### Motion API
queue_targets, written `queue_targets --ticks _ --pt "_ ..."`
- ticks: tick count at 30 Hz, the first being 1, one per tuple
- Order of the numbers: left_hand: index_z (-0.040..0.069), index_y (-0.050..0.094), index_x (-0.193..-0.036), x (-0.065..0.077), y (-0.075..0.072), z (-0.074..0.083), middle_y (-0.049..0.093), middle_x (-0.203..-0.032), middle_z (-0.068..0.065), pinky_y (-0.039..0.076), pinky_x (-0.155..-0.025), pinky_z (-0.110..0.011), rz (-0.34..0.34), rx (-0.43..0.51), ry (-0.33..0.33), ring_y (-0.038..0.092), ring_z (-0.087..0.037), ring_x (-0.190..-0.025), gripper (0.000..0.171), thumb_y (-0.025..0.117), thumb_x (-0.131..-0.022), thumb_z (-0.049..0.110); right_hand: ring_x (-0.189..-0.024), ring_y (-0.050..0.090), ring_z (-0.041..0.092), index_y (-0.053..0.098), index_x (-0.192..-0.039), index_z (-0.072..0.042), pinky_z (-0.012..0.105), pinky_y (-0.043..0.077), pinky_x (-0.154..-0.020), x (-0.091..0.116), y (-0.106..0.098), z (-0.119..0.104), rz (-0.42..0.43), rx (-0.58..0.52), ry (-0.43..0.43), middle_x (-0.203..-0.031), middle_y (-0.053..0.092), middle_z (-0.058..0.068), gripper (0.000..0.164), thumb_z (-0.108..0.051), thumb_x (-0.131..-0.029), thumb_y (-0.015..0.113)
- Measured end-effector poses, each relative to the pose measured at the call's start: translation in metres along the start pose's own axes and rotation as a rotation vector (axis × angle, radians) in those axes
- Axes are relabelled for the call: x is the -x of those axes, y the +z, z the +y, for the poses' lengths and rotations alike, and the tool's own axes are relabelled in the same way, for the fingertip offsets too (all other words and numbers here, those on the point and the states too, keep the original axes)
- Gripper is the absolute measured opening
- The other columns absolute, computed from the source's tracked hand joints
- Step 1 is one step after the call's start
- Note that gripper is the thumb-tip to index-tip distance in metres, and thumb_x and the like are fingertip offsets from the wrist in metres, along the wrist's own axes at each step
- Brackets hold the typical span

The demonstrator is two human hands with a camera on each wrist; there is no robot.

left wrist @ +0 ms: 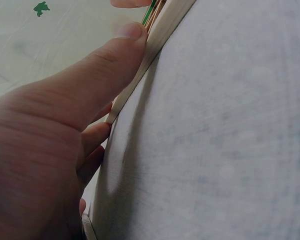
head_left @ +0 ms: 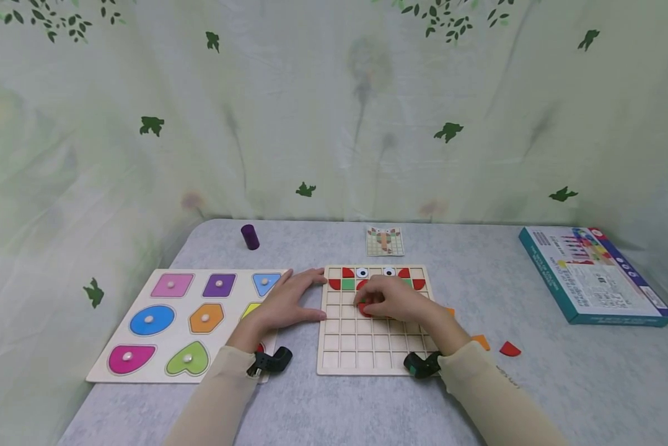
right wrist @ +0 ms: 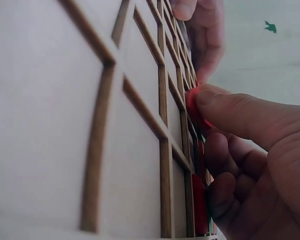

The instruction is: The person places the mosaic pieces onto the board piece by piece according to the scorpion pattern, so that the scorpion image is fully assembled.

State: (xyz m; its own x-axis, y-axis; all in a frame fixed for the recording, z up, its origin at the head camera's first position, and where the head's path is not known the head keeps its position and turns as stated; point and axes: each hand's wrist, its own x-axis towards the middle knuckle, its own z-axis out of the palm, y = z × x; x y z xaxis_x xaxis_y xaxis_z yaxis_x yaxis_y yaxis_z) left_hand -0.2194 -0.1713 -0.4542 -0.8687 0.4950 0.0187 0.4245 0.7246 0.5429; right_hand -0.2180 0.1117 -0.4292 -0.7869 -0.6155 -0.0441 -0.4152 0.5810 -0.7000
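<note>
A wooden grid board (head_left: 345,362) lies flat on the table, its far rows holding red quarter pieces (head_left: 347,272), green squares (head_left: 347,284) and two eye pieces (head_left: 362,272). My left hand (head_left: 286,303) rests against the board's left edge, thumb and fingers spread; the left wrist view has the thumb (left wrist: 110,65) on the rim. Over the upper middle of the grid, my right hand (head_left: 395,298) pinches a red curved piece (right wrist: 192,102) between thumb and fingers, close over the cells. That hand covers part of the board in the head view.
Left of the board is a knobbed shape puzzle (head_left: 144,291), partly under the left arm. Loose orange (head_left: 481,342) and red (head_left: 510,349) pieces lie to the right. Farther back are a purple cylinder (head_left: 250,237), a pattern card (head_left: 385,241) and a teal-sided box (head_left: 596,272).
</note>
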Motion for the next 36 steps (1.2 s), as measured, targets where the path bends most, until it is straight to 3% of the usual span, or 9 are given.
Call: queue_targets --ticks 17,24,27,36 --pt "0.021 0.052 -0.143 0.000 0.000 0.001 0.037 -0.161 0.005 0.001 -0.129 -0.052 0.001 -0.002 -0.004 0.030 -0.019 -0.153 0.073 0.078 -0.082 0.050 -0.082 0.056 0.013 0.075 -0.097 -0.020 0.023 0.051 -0.071 0.001 0.001 -0.001 0.005 0.051 0.007 -0.089 0.063 -0.005 0.009 -0.013 -0.092 0.072" --pt "0.021 0.051 -0.143 0.000 0.000 0.000 0.037 -0.162 0.005 0.002 -0.129 -0.053 -0.001 -0.007 -0.009 0.030 -0.019 -0.153 0.073 0.078 -0.082 0.051 -0.097 0.060 0.010 0.072 -0.113 -0.019 0.029 0.053 -0.088 0.009 -0.002 -0.005 0.012 0.064 -0.009 -0.109 0.071 -0.008 0.018 -0.014 -0.096 0.065" --pt "0.021 0.052 -0.143 0.000 0.000 0.000 0.037 -0.161 0.005 0.002 -0.129 -0.053 0.001 -0.004 -0.012 0.030 -0.019 -0.153 0.073 0.078 -0.082 0.051 -0.098 0.061 0.010 0.071 -0.112 -0.019 0.032 0.054 -0.090 0.014 -0.003 -0.005 0.015 0.048 -0.009 -0.108 0.071 -0.008 0.017 -0.015 -0.097 0.064" --pt "0.021 0.052 -0.143 0.001 0.001 0.001 0.037 -0.162 0.004 0.001 -0.129 -0.052 0.002 -0.007 -0.010 0.030 -0.019 -0.153 0.073 0.078 -0.082 0.051 -0.092 0.062 0.009 0.073 -0.110 -0.018 0.028 0.055 -0.083 0.030 -0.010 -0.004 0.089 0.054 -0.030 -0.104 0.072 -0.006 0.015 -0.014 -0.096 0.066"
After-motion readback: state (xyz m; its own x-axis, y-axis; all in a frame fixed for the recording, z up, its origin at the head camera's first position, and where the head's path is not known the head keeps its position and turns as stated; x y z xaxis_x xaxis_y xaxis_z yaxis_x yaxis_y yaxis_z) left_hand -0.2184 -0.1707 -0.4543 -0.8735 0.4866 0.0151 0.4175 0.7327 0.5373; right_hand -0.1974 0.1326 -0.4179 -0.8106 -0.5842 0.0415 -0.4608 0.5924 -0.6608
